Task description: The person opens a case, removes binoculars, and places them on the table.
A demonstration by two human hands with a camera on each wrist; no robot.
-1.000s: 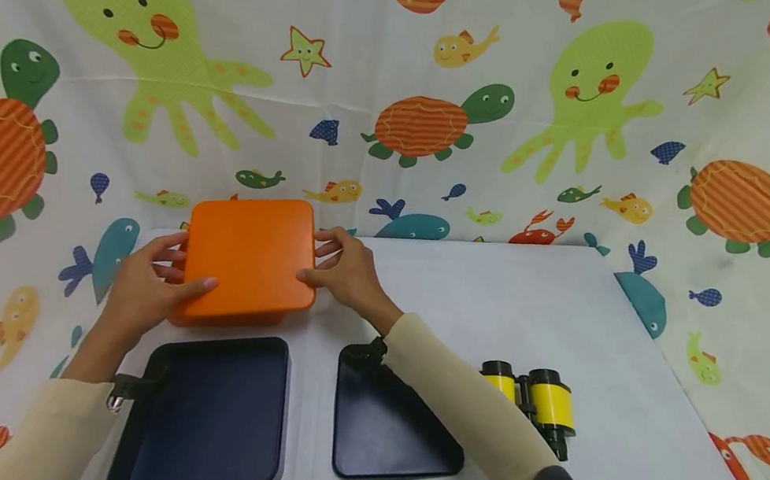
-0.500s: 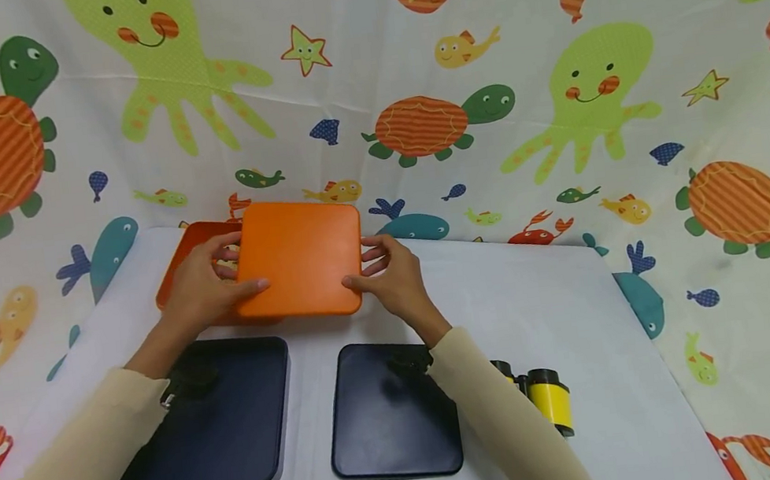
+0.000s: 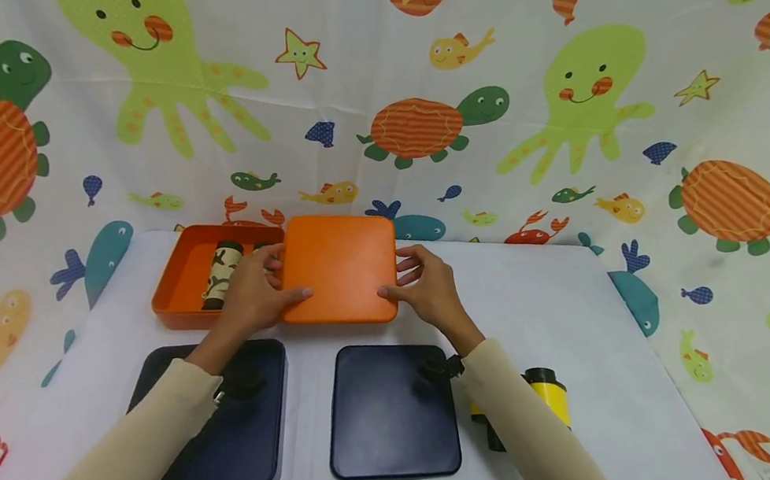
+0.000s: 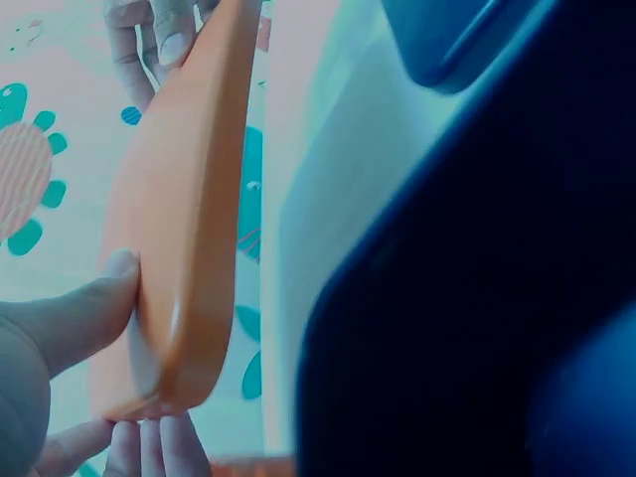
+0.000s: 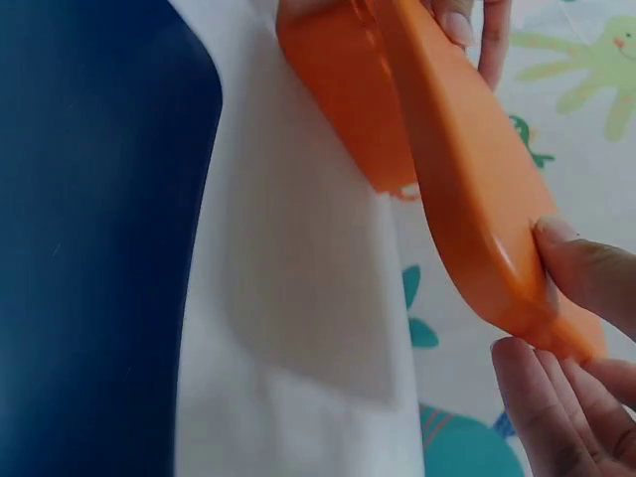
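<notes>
I'm working at what's looking like a tabletop filming setup: white table [image 3: 541, 293], sea-animal sheet [image 3: 352, 77] hanging behind it, camera bands [image 3: 455, 367] sitting on my wrists [image 3: 465, 335]. Sheet's hiding the room, so its type isn't showing.

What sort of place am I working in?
Probably a staged indoor tabletop, perhaps for play: a cartoon sea-animal cloth hangs behind a white table, where a dark tray and an orange box sit.

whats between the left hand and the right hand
The orange lid spans the gap, with the left hand and right hand gripping its opposite sides; this shows best in the head view.
</notes>
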